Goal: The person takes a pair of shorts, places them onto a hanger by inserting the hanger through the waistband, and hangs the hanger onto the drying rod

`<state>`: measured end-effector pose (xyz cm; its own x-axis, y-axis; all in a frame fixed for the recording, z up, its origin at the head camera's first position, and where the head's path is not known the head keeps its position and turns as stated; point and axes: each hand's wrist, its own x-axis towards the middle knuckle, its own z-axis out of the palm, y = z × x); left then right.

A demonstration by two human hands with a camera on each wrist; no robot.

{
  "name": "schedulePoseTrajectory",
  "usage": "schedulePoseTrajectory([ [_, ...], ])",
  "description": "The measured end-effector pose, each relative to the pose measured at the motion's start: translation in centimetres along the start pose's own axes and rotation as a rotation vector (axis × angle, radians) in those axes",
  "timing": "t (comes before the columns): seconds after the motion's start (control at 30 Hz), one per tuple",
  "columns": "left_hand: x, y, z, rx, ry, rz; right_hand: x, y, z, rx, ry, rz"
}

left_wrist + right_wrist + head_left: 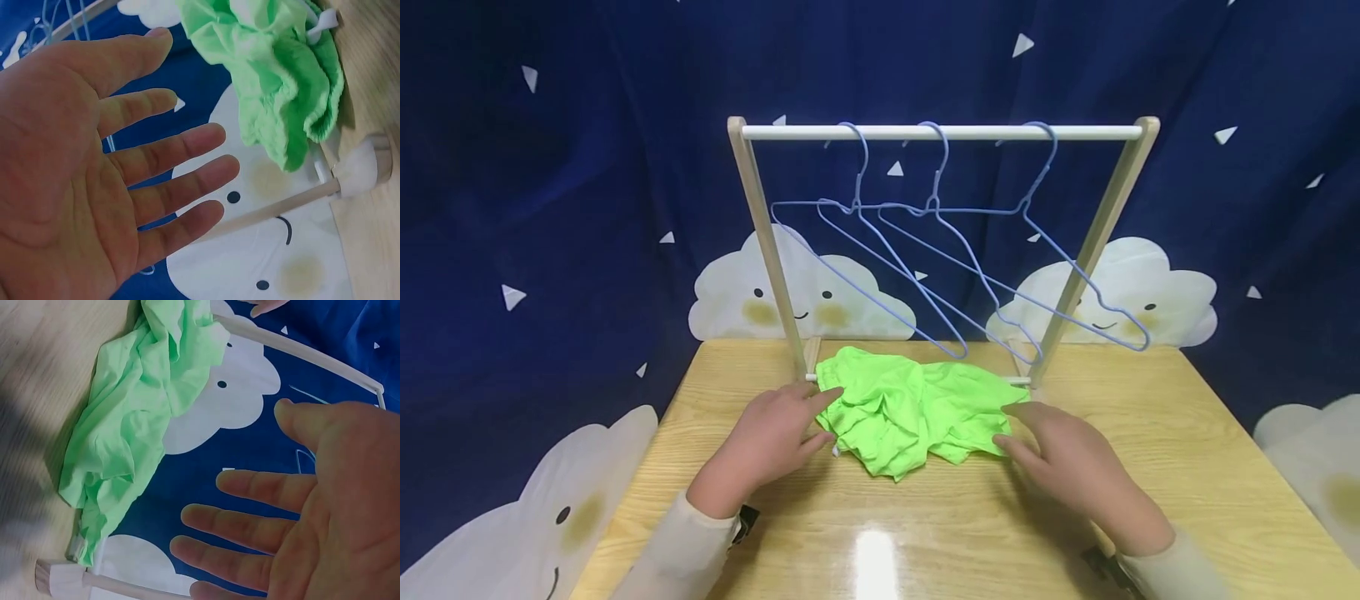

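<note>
A crumpled lime-green garment (917,408) lies on the table at the foot of a small clothes rack. Its left end has a gathered, elastic-looking edge with a small white tie (323,26), seen in the left wrist view. My left hand (771,442) is held by that end, its fingers spread and relaxed, gripping nothing. At the opposite end hovers my right hand (1067,458), fingers extended and palm turned toward the cloth. Both wrist views show bare palms, with the garment apart from the fingers.
The rack has a white top rail (970,132) between wooden posts. Three blue wire hangers (936,192) hang from it above the garment. Wooden tabletop (1150,433) extends around the rack. Behind stands a dark blue curtain (625,167) with white clouds and triangles.
</note>
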<state>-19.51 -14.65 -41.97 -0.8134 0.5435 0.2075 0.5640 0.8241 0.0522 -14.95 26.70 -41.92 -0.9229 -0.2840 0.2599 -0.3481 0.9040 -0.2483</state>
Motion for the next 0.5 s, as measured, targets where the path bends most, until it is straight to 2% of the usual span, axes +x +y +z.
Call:
schedulePoseTrajectory([
  [0.2,0.1,0.1,1.0,0.031,0.032,0.044,0.0,-0.3,0.5,0.013,-0.002,-0.011],
  [0.37,0.4,0.0,2.0,0.022,0.063,0.046,0.0,-0.3,0.8,0.018,0.004,-0.028],
  [0.5,0.5,0.2,2.7,-0.043,0.016,0.034,-0.1,-0.6,1.0,0.024,0.007,-0.039],
])
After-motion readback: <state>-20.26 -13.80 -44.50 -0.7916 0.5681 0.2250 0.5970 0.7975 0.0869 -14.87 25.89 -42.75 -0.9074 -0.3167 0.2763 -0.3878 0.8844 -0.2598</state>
